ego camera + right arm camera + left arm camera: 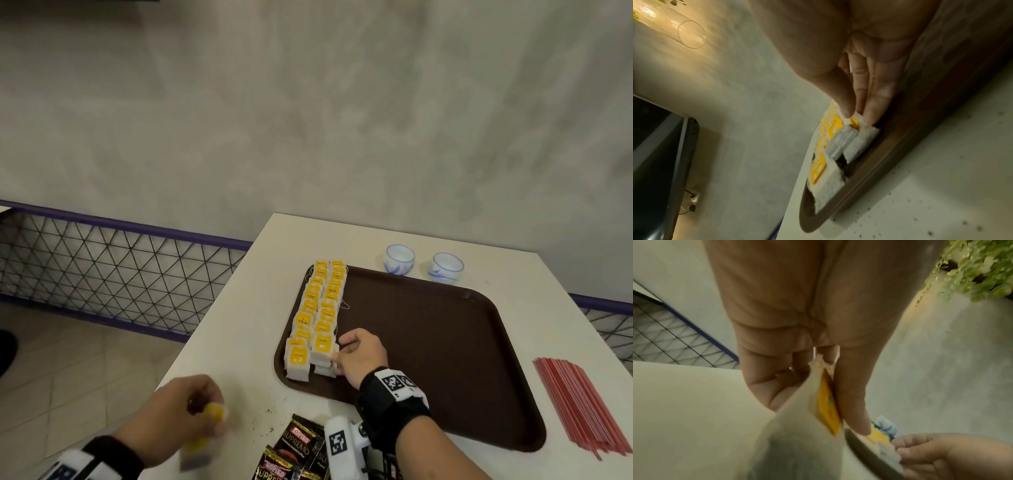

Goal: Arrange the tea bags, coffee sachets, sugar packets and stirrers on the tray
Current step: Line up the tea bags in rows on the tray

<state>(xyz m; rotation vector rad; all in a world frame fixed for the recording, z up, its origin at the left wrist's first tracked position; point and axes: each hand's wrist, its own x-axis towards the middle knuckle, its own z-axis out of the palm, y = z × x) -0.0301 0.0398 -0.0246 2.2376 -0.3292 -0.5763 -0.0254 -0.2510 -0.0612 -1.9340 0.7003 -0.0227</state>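
A brown tray (445,342) lies on the white table (239,308). Two rows of yellow-tagged tea bags (317,308) run along the tray's left side. My right hand (356,356) pinches the nearest tea bag (325,368) of the right row; in the right wrist view thumb and fingers (875,97) hold that tea bag (859,139) by its top. My left hand (181,414) hovers over the table's near left edge and grips another tea bag (202,442), blurred. The left wrist view shows this tea bag (809,426) hanging from my fingers (853,399).
Black coffee sachets (294,448) lie at the table's near edge between my arms. A bundle of red stirrers (582,404) lies right of the tray. Two small blue-and-white cups (400,258) stand behind the tray. A mesh railing (102,267) runs left of the table.
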